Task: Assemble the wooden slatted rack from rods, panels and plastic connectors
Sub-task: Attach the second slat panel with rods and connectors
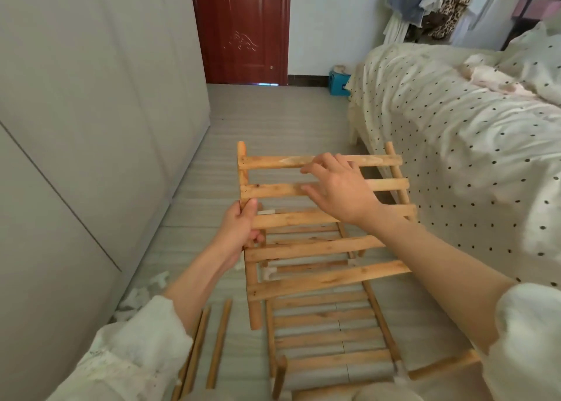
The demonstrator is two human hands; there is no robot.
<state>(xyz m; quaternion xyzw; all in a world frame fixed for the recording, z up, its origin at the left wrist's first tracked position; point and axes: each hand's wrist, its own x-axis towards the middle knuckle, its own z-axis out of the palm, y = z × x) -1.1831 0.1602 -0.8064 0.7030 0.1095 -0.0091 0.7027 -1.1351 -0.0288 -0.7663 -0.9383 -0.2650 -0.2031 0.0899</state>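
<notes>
Loose rods (209, 346) nearest me on floor (273, 121), beside second panel (331, 324). My left hand (239, 227) grips slatted panel (318, 218) by its side rail, held aloft; right hand (340, 188) relaxed, grip wide, fingertips over slats. Panel looks light, stiff; I'd hold rails, not thin slats.

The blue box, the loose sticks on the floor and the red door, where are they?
blue box (337, 85), head view, on its front side.
loose sticks (219, 343), head view, middle of the rightmost stick.
red door (239, 27), head view, on its middle panel.
</notes>
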